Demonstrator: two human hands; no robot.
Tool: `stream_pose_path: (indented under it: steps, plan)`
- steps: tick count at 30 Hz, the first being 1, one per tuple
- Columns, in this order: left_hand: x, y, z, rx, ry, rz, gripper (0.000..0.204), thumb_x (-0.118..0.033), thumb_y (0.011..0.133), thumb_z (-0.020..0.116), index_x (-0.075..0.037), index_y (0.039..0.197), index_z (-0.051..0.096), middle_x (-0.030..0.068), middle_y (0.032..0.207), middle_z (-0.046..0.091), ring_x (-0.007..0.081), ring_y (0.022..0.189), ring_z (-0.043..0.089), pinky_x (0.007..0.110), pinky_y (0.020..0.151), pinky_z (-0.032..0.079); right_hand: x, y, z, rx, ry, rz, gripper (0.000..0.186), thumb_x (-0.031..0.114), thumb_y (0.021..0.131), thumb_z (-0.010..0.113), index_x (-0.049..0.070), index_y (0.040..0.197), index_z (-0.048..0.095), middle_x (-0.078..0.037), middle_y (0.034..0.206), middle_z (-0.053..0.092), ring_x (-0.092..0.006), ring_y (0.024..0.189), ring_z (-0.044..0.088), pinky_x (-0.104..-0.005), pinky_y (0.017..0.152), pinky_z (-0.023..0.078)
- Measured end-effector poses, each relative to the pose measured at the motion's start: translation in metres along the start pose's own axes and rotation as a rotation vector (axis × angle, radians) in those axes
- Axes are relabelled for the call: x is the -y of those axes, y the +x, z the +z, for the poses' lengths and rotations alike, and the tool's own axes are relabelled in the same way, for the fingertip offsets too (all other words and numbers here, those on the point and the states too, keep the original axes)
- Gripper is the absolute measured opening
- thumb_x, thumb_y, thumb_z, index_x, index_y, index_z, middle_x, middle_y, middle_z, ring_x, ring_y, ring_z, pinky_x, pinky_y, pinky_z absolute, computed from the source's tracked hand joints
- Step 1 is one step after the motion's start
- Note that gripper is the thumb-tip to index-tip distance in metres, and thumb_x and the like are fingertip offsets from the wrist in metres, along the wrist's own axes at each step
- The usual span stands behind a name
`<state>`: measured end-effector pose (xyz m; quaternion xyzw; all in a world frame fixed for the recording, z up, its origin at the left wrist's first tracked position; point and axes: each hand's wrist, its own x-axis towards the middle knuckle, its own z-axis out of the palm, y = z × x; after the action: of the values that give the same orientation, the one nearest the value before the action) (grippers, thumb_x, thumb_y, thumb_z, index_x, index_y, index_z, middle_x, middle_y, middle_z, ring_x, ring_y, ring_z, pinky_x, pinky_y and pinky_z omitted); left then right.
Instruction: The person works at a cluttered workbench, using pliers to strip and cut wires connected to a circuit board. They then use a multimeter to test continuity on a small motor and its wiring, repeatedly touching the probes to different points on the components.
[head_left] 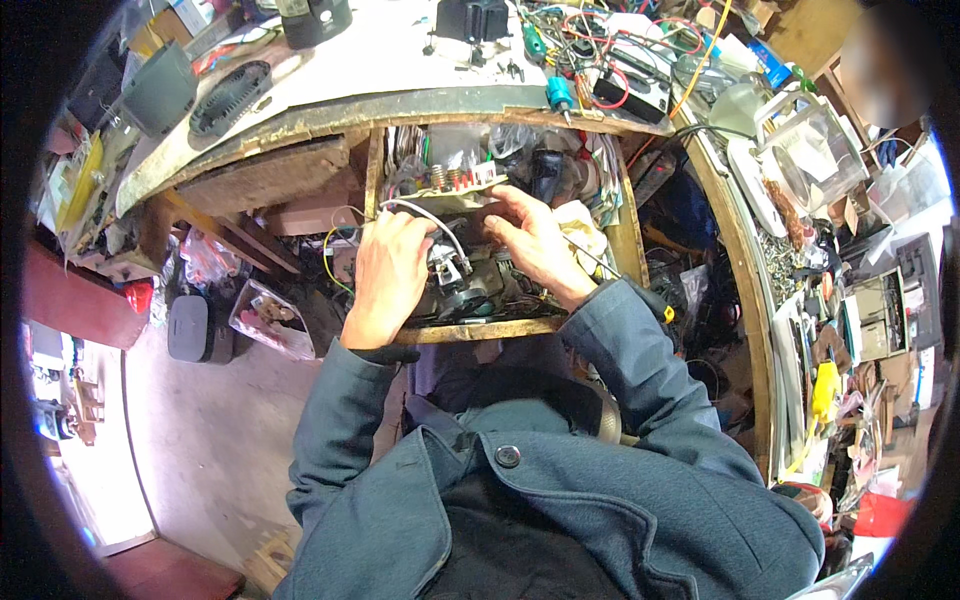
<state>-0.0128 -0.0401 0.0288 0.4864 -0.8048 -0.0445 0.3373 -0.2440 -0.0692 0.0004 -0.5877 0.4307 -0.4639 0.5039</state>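
Both my hands are over an open wooden drawer (480,331) full of parts. A narrow circuit board (440,190) with copper coils and red components lies across the drawer, ahead of my fingers. My right hand (540,245) has its fingers bent at the board's right end, thumb below it. My left hand (388,270) is closed near the board's left end, and its fingertips are hidden. A grey cable (440,220) arcs from beside my left fingers toward a metal mechanism (450,265) between my hands. Below that sits a dark round part (465,298).
The white workbench (380,60) beyond the drawer bears a black part (472,20), a round grille (230,98), a teal-handled tool (559,94) and tangled wires. A crowded side bench (745,330) runs along my right. On the left floor stand a dark bin (190,330) and an open box (272,318).
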Motion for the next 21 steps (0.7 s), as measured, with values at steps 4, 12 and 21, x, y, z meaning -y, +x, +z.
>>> stream_pose_path:
  steps: [4,12,21]
  plan:
    - [0.008,-0.001,0.0,-0.022,-0.101,-0.002,0.017,-0.006,0.086,0.073,-0.003,0.103,0.072,0.0141,0.098,0.069,0.037,0.098,0.064,0.045,0.087,0.048,0.005,0.008,0.005,0.038,0.114,0.033,0.046,0.004,0.097,0.068,0.0,0.141,0.055,-0.008,0.111,0.072,-0.0131,0.093,0.066,-0.0304,0.077,0.055]
    - [0.009,-0.005,-0.033,-0.135,-0.417,-0.18,0.016,0.003,0.091,0.071,0.003,0.107,0.072,0.0096,0.098,0.073,0.0174,0.092,0.069,0.028,0.084,0.053,0.012,0.006,0.003,0.065,0.255,0.008,0.046,0.01,0.098,0.073,0.003,0.14,0.056,-0.009,0.116,0.072,-0.0154,0.101,0.068,-0.0311,0.079,0.057]
    - [0.04,-0.03,-0.047,-0.284,-0.994,-0.437,0.022,0.002,0.095,0.071,0.002,0.117,0.076,0.0045,0.109,0.077,0.0104,0.099,0.068,0.025,0.091,0.052,0.036,-0.012,0.014,0.159,0.255,0.036,0.024,0.019,0.101,0.073,0.007,0.12,0.065,-0.001,0.107,0.069,-0.0102,0.094,0.065,-0.0291,0.074,0.057]
